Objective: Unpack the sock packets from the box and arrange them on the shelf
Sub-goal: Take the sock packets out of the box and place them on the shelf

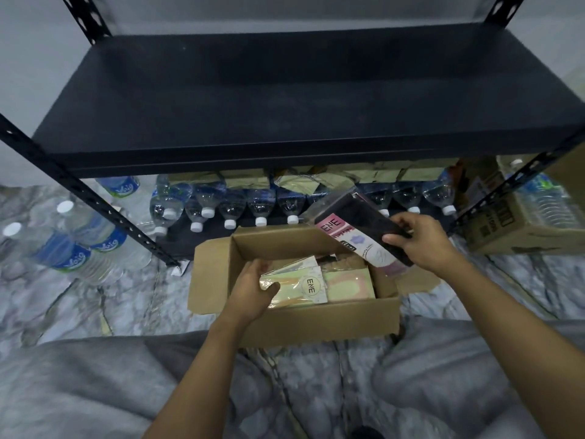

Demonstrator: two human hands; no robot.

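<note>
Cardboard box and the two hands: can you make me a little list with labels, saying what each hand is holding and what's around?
left hand: grips a pale sock packet inside the cardboard box
right hand: pinches a dark sock packet, lifted above the box
cardboard box: open, with other packets inside
shelf: black metal, behind the box
water bottles: lying in a row under the shelf

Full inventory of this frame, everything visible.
shelf: one, black, upper frame.
box: one, brown, open, on floor between knees.
dark sock packet: one, black with pink label, over box's right side.
pale sock packet: one, cream, inside box.
other packets: a few, pale, in box.
water bottles: a row, clear with white caps, under shelf; more on floor left.
carton: one, brown, floor right.
left hand: one, grips pale sock packet.
right hand: one, grips dark sock packet.
</note>
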